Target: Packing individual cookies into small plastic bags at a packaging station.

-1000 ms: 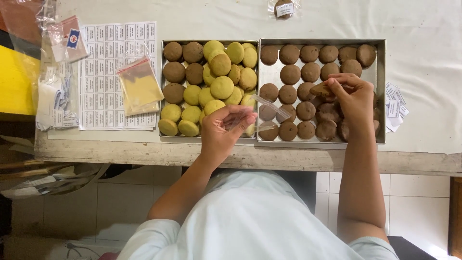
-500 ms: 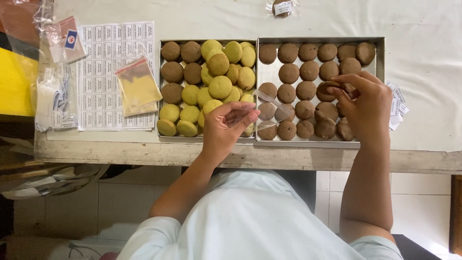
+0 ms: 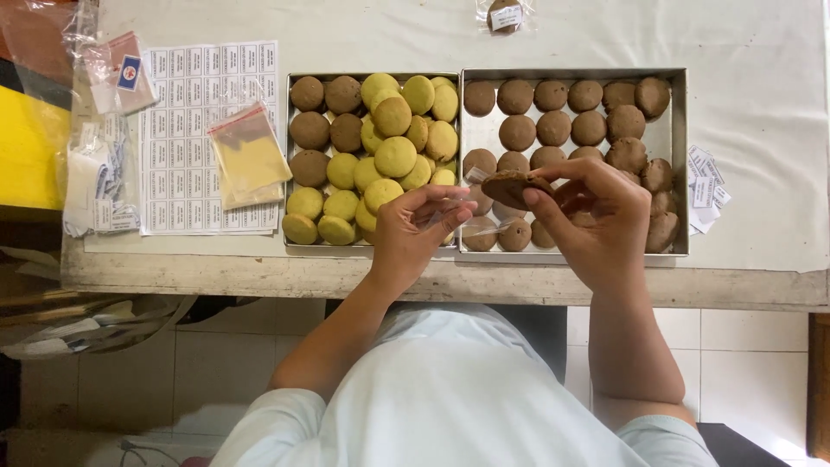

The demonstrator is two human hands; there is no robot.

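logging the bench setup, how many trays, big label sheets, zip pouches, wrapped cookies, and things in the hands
metal trays: 2
big label sheet: 1
red-topped zip pouch: 1
wrapped cookie at the top edge: 1
brown cookie in the right hand: 1
clear wrapper in the left hand: 1
total: 7

Clear plastic sleeve pinched in left hand, over the seam between the two trays. White sheet of small rectangular labels flat on table, left of the trays. Clear zip bag with red strip, yellowish inside, lies on that sheet. Loose clear bags and white labels at far left. Small white labels right of the trays. Bagged brown cookie with white label at top edge.
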